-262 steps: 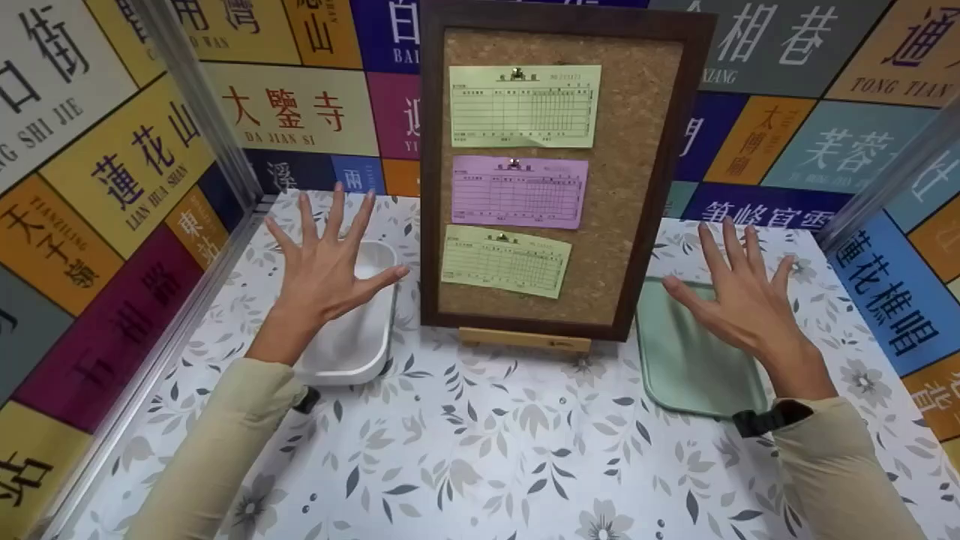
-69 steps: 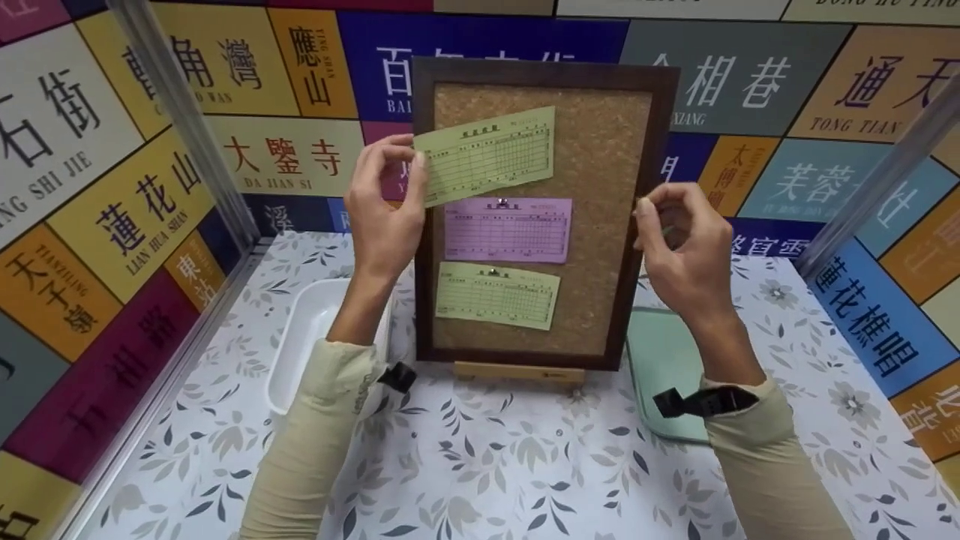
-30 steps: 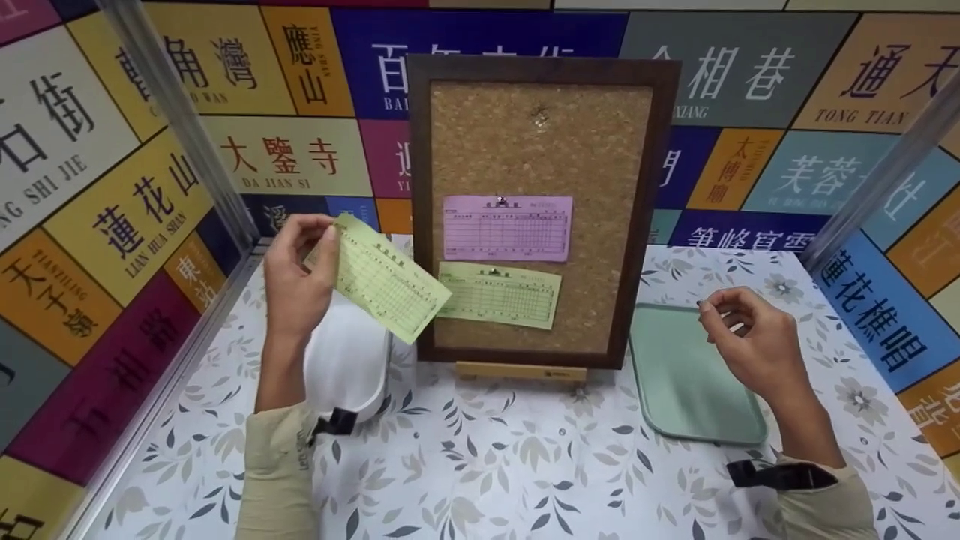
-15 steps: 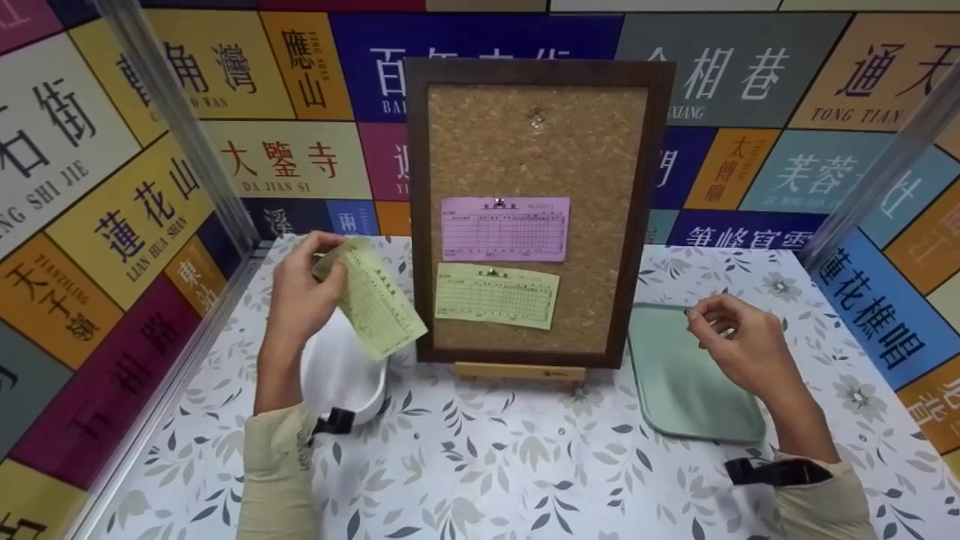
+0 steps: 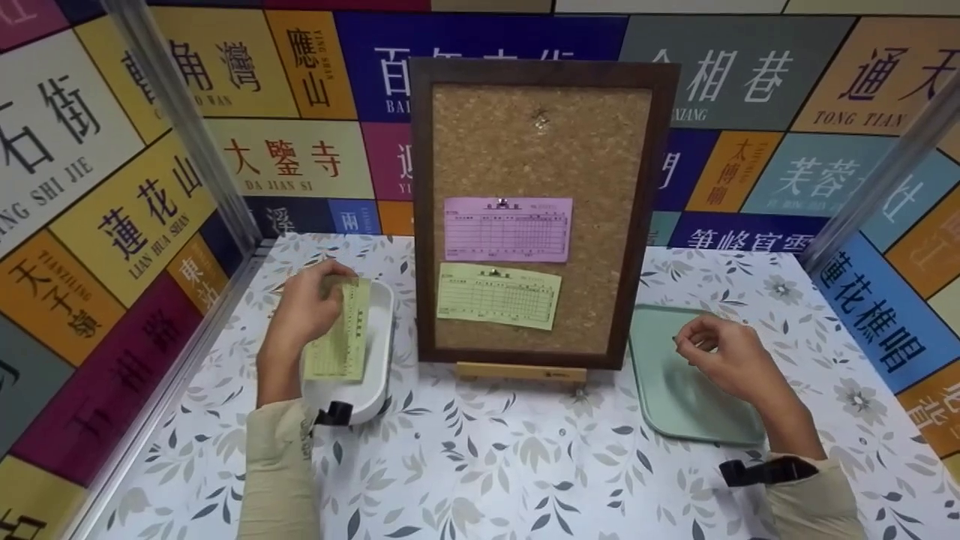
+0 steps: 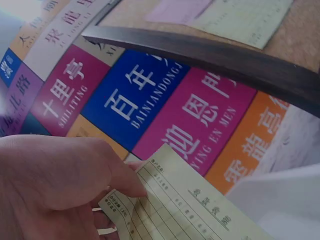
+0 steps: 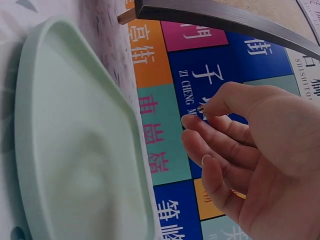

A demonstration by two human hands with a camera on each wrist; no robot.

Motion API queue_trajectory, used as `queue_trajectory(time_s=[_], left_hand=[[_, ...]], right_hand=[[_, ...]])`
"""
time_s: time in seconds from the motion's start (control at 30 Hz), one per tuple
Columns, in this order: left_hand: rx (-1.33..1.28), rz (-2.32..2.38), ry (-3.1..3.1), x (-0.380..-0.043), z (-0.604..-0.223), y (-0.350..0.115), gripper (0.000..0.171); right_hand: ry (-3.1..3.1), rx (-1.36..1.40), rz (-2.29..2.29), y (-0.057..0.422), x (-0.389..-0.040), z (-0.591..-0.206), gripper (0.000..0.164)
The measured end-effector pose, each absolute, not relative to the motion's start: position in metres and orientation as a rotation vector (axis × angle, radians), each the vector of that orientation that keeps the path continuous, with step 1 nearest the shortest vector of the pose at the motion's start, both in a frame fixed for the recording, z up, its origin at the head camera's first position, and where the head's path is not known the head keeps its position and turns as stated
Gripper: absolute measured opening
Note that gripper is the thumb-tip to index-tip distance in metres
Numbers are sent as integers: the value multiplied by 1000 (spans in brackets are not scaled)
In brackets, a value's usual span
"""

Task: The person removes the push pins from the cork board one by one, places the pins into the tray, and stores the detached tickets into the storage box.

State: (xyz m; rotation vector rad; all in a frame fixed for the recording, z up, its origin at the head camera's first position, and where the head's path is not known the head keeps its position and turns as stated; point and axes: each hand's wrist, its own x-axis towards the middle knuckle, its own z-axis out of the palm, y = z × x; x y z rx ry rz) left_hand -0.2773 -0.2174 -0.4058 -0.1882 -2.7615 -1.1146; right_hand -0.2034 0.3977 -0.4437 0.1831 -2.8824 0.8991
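Over the white tray [image 5: 384, 330], my left hand [image 5: 309, 304] pinches a yellow-green receipt slip [image 5: 351, 330] by one end. The printed slip hangs down over the tray; in the left wrist view the thumb presses on the slip [image 6: 175, 200]. My right hand [image 5: 731, 358] is above the green tray [image 5: 660, 390], thumb and index finger pinching a small dark push pin [image 7: 201, 109], mostly hidden by the fingertips. Between the hands stands a framed cork board [image 5: 600, 225]. A purple slip [image 5: 506, 236] and a lower yellow-green slip [image 5: 497, 300] are pinned to it.
A small wooden stand [image 5: 521, 371] supports the board on a leaf-patterned tablecloth [image 5: 510, 457]. Panels with colourful place-name signs [image 5: 285, 157] enclose the table at the back and sides. The upper cork shows a small worn mark [image 5: 541, 118].
The top yellow-green slip came off the board with its pin. My left hand carried the slip left and lowered it over the white tray; my right hand moved down over the green tray.
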Motion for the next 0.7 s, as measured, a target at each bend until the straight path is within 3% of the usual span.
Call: queue_trajectory(time_s=[0.47,0.7], left_hand=[[-161,-1077,-3029,-285,-435,-223,57],[-204,-981,-3155,-286,-441,-222,42]], right_hand=[[-3129,131,673,400,-213,-472,8],[-3079,120,559,400,-212,-479,9]])
